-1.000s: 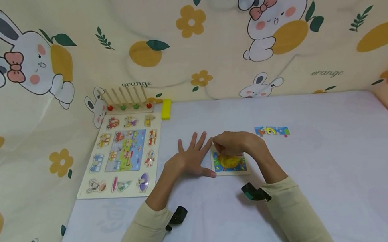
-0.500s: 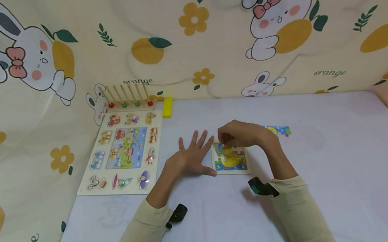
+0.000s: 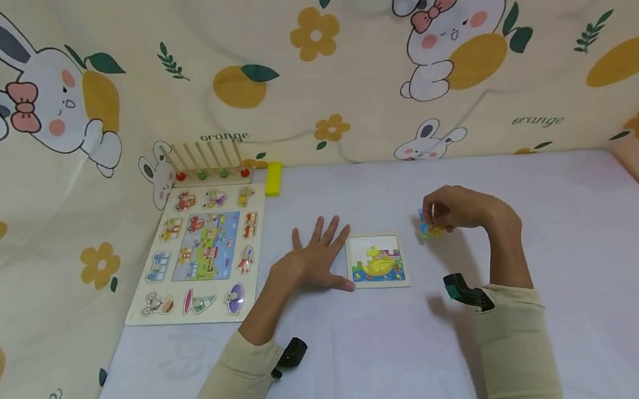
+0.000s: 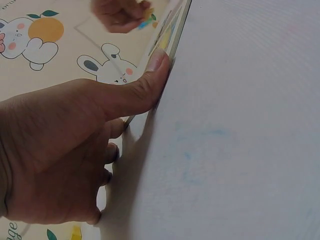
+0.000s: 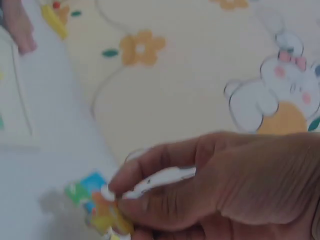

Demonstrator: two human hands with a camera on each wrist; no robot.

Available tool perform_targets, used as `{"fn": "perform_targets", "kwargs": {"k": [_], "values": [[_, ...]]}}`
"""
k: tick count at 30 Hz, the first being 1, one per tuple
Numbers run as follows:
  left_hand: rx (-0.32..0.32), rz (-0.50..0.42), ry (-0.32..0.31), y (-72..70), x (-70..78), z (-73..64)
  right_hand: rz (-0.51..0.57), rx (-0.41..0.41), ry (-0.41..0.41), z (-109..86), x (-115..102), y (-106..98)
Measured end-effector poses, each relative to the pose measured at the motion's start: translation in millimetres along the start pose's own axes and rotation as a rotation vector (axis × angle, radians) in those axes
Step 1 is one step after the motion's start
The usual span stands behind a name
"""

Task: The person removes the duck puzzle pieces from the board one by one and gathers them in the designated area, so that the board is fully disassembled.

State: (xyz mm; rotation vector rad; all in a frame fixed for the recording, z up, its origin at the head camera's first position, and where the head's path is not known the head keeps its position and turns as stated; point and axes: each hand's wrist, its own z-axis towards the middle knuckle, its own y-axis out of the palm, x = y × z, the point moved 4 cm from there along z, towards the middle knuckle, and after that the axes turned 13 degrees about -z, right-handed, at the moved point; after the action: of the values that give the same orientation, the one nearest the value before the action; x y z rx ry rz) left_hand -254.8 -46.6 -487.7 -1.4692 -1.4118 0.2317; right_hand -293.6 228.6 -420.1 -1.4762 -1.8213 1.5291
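My two bare hands are at work over a white table (image 3: 592, 272). My left hand (image 3: 320, 260) lies with its fingers spread apart, palm down, the thumb against the lower left corner of one small puzzle tray (image 3: 361, 247). That tray lies flat in front of me, between my two hands; one yellow duck (image 3: 383, 266) fills its lower part, and white backing shows above. My right hand (image 3: 458, 207), off to the right of the tray and apart from it, has its thumb and fingers clamped on a puzzle section (image 5: 97, 200) in blue, green, orange and yellow, tilted over the table. My fingertips cover part of it, so I cannot tell whether it is one piece or several joined. To my left is one large puzzle board (image 3: 138, 317) with ten picture pieces set around a central scene: three along the top, two down each side, three along the bottom. My left hand stands between that board and the tray. Behind the board is one wooden rack (image 3: 212, 181) with a row of thin rods and four beads (image 3: 202, 174), two red and two green; just beside it lies one yellow block (image 3: 273, 179). Two dark wrist cameras (image 3: 467, 291) sit at my two beige sleeves (image 3: 517, 348). Beyond the table rises a cream cloth (image 3: 354, 89) printed with rabbits, flowers and oranges.
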Motion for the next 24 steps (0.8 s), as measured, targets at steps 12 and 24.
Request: {"fn": "perform_targets", "kwargs": {"k": [12, 24], "values": [[0.004, 0.003, 0.009, 0.2, 1.0, -0.5, -0.083, -0.119, 0.306, -1.6, 17.2, 8.6], [0.006, 0.018, 0.004, 1.3, -0.4, -1.5, -0.109, -0.173, 0.453, 2.4, 13.3, 15.6]]}}
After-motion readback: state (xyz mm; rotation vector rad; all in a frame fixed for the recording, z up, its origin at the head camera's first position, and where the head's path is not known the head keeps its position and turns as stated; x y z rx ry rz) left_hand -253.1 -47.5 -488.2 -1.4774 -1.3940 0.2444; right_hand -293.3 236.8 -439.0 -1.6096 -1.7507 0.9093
